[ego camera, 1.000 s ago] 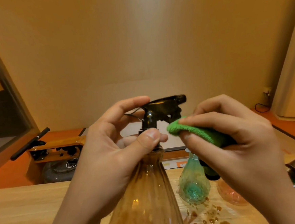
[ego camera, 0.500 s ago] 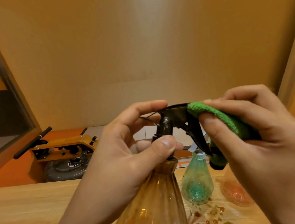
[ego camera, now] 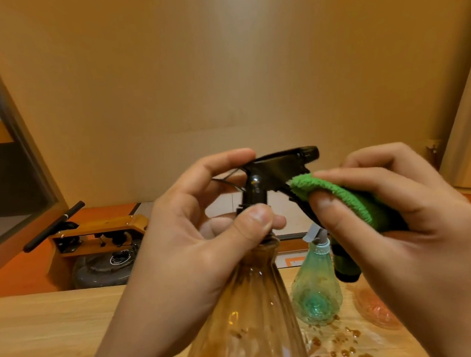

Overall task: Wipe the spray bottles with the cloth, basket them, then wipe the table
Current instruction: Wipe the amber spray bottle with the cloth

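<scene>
Head view: left grip curled round neck of amber spray bottle, close to camera, base out of frame; right grip pinching green cloth onto its black trigger, just right of left thumb; teal bottle standing behind on tabletop.

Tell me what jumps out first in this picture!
Two hands up close in the middle: the left hand grips the neck of a tall amber see-through spray bottle, while the right hand pinches a fluffy green cloth against its black trigger head. Brown droplets dot the wooden table lower right.
</scene>
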`<state>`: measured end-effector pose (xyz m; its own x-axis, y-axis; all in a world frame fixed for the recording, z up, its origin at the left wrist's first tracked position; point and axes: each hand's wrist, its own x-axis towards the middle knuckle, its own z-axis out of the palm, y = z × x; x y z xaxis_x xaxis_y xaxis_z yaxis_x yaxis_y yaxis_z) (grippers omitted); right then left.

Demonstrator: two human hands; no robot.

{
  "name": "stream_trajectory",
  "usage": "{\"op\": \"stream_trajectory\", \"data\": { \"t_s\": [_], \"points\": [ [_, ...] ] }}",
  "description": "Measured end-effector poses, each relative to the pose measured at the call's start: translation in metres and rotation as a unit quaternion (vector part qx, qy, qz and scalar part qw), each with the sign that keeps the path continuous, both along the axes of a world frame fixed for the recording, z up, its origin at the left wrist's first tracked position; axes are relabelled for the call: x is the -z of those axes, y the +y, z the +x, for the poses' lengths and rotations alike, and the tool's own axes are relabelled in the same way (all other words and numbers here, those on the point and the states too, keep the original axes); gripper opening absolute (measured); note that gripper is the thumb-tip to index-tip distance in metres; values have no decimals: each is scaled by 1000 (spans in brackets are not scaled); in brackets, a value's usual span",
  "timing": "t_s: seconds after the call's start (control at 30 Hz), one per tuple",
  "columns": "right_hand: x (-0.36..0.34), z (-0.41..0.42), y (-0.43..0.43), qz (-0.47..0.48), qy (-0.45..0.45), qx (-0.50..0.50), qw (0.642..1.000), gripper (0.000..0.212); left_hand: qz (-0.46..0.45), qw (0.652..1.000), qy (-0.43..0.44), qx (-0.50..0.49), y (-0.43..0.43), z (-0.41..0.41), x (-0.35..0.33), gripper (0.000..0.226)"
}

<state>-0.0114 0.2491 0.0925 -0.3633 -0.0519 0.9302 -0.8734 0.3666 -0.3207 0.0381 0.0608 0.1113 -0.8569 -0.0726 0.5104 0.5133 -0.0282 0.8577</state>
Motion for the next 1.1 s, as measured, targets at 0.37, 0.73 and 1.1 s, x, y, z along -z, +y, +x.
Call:
{"op": "stream_trajectory", "data": {
  "t_s": [0.37, 0.73, 1.1],
  "points": [
    [-2, -3, 5, 30, -18, -9, 999, 15, 9, 1000, 8, -8, 8, -2, 3, 45],
    [-5, -2, 7, 8, -41, 2, 999, 16, -13, 999, -7, 42, 13, -2, 7, 46],
    [-3, -1, 3, -18, -37, 39, 998, 15, -120, 991, -9, 56, 19, -7, 12, 48]
  ]
}}
